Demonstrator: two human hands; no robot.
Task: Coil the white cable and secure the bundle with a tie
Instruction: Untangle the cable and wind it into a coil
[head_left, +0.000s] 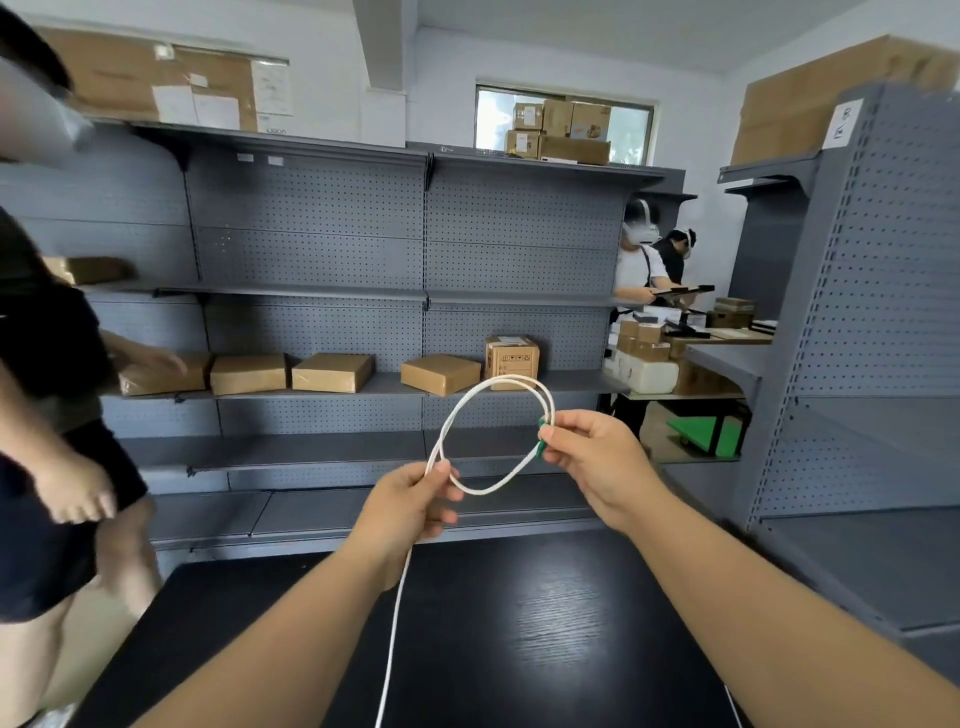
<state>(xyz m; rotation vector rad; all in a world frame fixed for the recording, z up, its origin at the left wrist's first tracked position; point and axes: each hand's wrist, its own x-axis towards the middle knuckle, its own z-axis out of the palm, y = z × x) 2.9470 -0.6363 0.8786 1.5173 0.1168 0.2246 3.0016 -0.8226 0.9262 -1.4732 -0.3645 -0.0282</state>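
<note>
The black table (545, 623) lies beneath my forearms. The tail of the white cable (511, 379) hangs down over it from my left hand (410, 506), whose thumb and fingers pinch the strand where the loop crosses itself. My right hand (597, 462) pinches the loop's other side at a green piece (542, 446), perhaps the tie; it is too small to tell. The loop stands in the air between my hands. Beyond, brown boxes (332, 371) sit on grey shelves (311, 291).
</note>
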